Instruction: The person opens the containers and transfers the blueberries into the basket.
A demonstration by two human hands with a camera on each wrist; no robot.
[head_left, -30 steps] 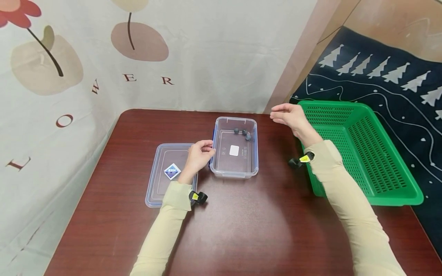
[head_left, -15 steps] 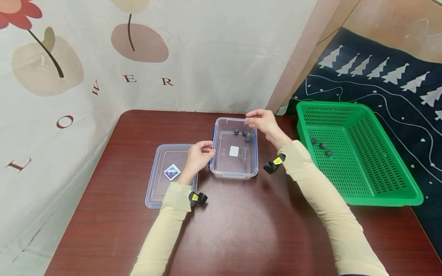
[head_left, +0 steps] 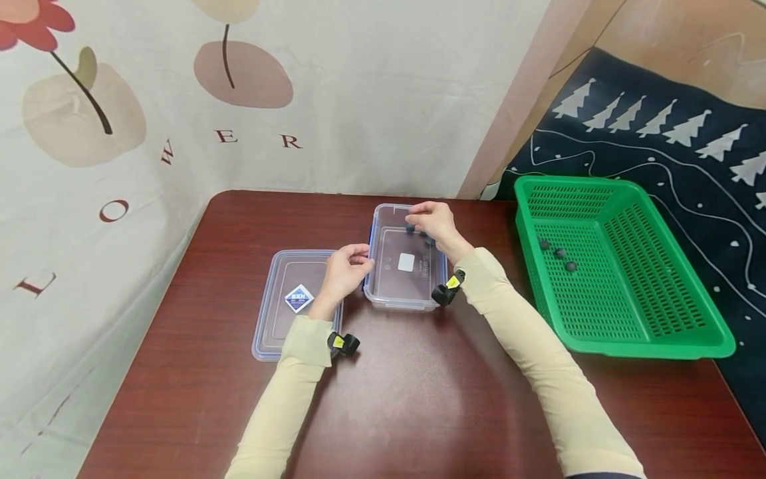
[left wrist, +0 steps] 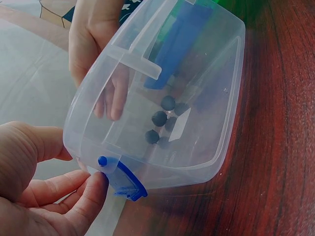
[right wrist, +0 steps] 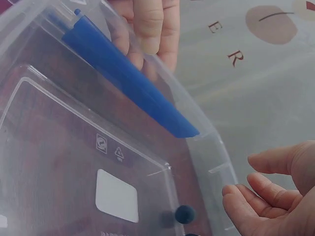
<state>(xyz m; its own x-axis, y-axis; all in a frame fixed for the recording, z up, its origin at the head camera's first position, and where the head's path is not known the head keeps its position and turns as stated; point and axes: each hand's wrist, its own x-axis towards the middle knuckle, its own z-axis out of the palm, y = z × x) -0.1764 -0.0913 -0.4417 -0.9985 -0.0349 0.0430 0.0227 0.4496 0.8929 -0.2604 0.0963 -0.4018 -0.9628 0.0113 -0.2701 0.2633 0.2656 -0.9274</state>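
A clear plastic food box (head_left: 395, 289) with blue side clips stands uncovered on the table. In it lie several small dark balls (left wrist: 158, 118), blueberry-like, near the far right end. My left hand (head_left: 346, 274) holds the box's left rim, its thumb over the edge and its fingers outside, beside the blue clip (left wrist: 129, 182). Over the box's far end reaches my right hand (head_left: 437, 223), fingers loosely bent and spread from the thumb; the right wrist view shows nothing between them. From the head, this hand partly covers the balls.
Left of the box, under my left wrist, lies its clear lid (head_left: 272, 319) with a blue-white sticker. A green slotted basket (head_left: 688, 347) stands at the right, with dark balls (head_left: 560, 253) on its floor. A printed cloth (head_left: 389, 100) hangs behind the table.
My right hand has moved left from beside the green basket to above the far end of the box. Dark balls in the basket have come into view. The left hand stays in place.
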